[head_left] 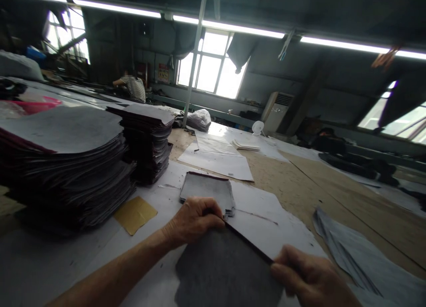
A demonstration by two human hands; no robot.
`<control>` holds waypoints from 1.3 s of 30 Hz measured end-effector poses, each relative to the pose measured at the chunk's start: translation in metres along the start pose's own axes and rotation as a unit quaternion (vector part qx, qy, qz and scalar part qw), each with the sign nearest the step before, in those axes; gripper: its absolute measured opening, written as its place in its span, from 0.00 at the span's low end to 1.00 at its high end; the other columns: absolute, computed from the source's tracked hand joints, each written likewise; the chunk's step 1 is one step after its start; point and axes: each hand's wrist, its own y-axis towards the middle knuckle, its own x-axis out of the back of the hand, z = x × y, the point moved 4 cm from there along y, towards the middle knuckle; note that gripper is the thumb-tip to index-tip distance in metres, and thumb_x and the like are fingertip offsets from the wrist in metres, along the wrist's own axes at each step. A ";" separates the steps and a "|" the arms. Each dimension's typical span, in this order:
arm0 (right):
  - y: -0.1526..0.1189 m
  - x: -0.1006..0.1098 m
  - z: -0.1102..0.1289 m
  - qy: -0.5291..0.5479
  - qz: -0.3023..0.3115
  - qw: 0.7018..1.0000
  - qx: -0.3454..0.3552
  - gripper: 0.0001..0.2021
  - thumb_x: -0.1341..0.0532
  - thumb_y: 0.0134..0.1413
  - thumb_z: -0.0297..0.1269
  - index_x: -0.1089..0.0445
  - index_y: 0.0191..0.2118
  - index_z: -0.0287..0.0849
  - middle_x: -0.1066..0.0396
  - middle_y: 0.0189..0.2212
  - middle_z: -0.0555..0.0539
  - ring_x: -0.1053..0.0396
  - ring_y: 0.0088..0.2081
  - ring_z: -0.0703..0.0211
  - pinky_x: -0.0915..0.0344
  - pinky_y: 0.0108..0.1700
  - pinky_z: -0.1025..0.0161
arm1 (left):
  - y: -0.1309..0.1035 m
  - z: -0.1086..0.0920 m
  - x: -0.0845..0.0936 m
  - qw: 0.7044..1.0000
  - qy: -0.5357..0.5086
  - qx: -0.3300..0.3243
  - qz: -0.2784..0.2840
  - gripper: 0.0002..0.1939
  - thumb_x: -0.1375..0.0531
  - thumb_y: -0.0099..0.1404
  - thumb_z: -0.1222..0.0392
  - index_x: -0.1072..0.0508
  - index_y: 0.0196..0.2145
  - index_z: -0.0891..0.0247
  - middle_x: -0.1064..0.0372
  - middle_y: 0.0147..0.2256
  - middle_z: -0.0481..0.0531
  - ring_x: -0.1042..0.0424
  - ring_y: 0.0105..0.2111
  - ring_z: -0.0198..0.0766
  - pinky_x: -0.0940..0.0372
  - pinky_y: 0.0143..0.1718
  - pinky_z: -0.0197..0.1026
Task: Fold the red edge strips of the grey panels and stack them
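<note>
Grey sheet (229, 267) nearest, lying between and below the hands, over white paper (266, 200) on the table (282, 178). Upper edge carries a narrow dark band, straight from hand to hand; lower part runs out of frame. Cannot tell whether the sheet touches the paper.

Grip: left hand (199, 220) pinches one end of the band between thumb and curled fingers. Right hand (302, 271), slightly blurred, pinches farther along the same edge. Fingers behind the edge are hidden.

Handling (judged): light, thin, pliable. Left outline of the sheet is wavy, so the body likely bends easily; bowed layers in the large stack (66, 174) agree. Band probably firmer than the body, hence the better hold. Two pinches set well apart should keep the edge straight; one pinch at mid-edge would likely let both sides droop. Surface looks matte, so low slip expected. Breakage unlikely; creasing is the main risk.

Nearby: small stack (208, 187) just beyond the left hand; yellow card (136, 214) left of the left wrist; grey pieces (362, 253) to the right of the right hand.
</note>
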 end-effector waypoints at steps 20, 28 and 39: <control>0.219 -0.014 0.054 -0.204 0.049 0.972 0.101 0.13 0.44 0.56 0.40 0.34 0.43 0.39 0.35 0.43 0.46 0.34 0.41 0.58 0.35 0.41 0.57 | 0.013 0.037 0.010 0.933 0.342 -0.039 -0.104 0.22 0.43 0.58 0.60 0.35 0.51 0.62 0.38 0.52 0.56 0.41 0.53 0.46 0.51 0.57 0.50; 0.230 -0.030 0.040 -0.138 0.017 0.989 0.052 0.13 0.45 0.57 0.40 0.35 0.45 0.40 0.36 0.45 0.45 0.35 0.42 0.58 0.35 0.43 0.56 | 0.012 0.044 0.004 0.894 0.445 0.002 -0.048 0.22 0.49 0.64 0.53 0.36 0.52 0.66 0.40 0.53 0.61 0.43 0.55 0.48 0.54 0.58 0.54; 0.200 0.001 -0.008 0.066 -0.045 0.995 -0.066 0.15 0.45 0.57 0.41 0.37 0.47 0.38 0.35 0.42 0.45 0.34 0.39 0.60 0.34 0.39 0.57 | 0.011 0.039 0.005 0.870 0.491 -0.008 -0.037 0.20 0.49 0.63 0.49 0.35 0.49 0.62 0.37 0.51 0.57 0.40 0.53 0.48 0.56 0.57 0.59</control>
